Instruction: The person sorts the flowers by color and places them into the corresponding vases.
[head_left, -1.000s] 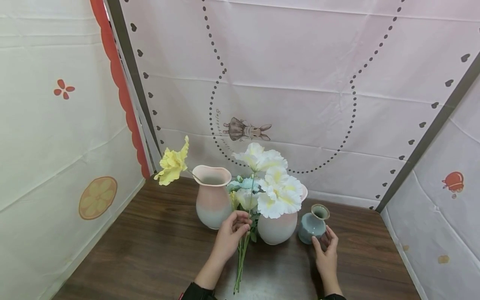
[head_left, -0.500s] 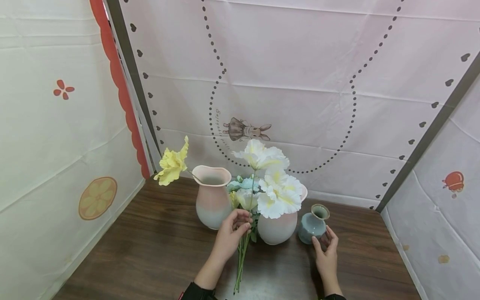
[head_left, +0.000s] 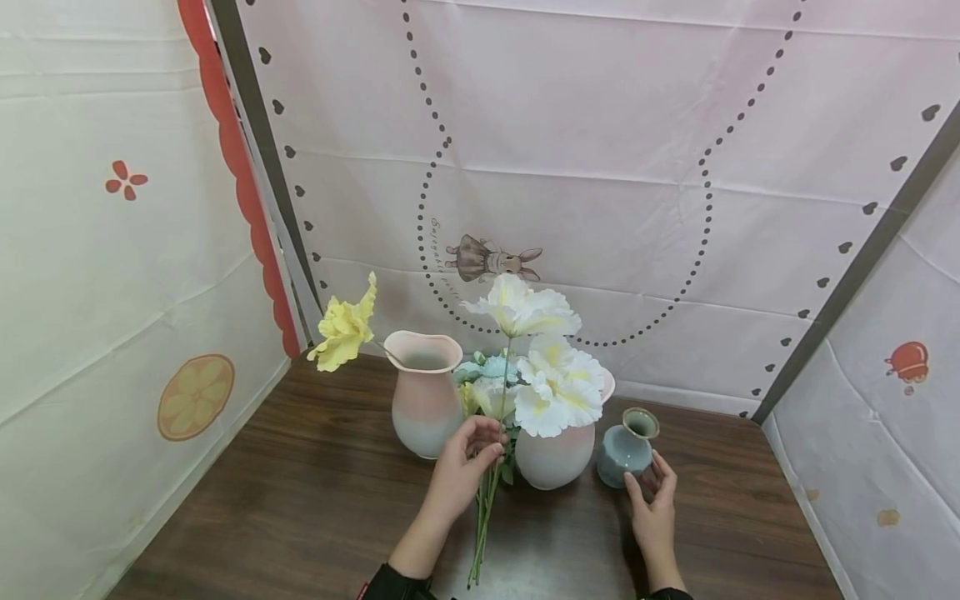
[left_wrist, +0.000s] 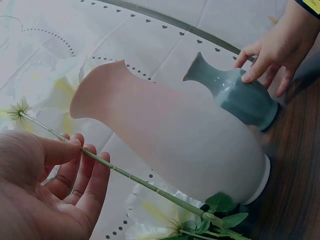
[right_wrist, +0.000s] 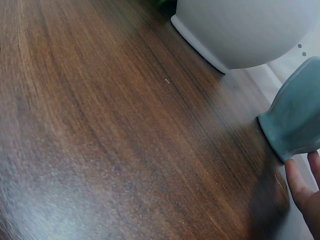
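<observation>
My left hand (head_left: 465, 462) pinches the thin green stem (left_wrist: 145, 182) of a white artificial flower (head_left: 517, 308), whose bloom stands upright above the hand. Behind the held stem lies a bunch of flowers, with a white bloom (head_left: 558, 387), pale blue blooms (head_left: 495, 367) and loose stems (head_left: 482, 533) reaching toward me. My right hand (head_left: 656, 508) holds the small blue-green vase (head_left: 624, 457) low on its side, between thumb and fingers. That vase stands upright on the table. In the right wrist view only its lower part and some fingertips show.
A pink-and-grey vase (head_left: 427, 400) at the left carries a yellow flower (head_left: 345, 329) leaning out over its rim. Another pink-and-grey vase (head_left: 555, 462) stands between my hands, partly covered by the blooms. Printed cloth walls (head_left: 585, 208) border the brown wooden table (head_left: 300, 500).
My left hand has risen very slightly, and the white flower it holds has lifted a little and tilted, showing more of its underside. My right hand and the blue-green vase stay put.
</observation>
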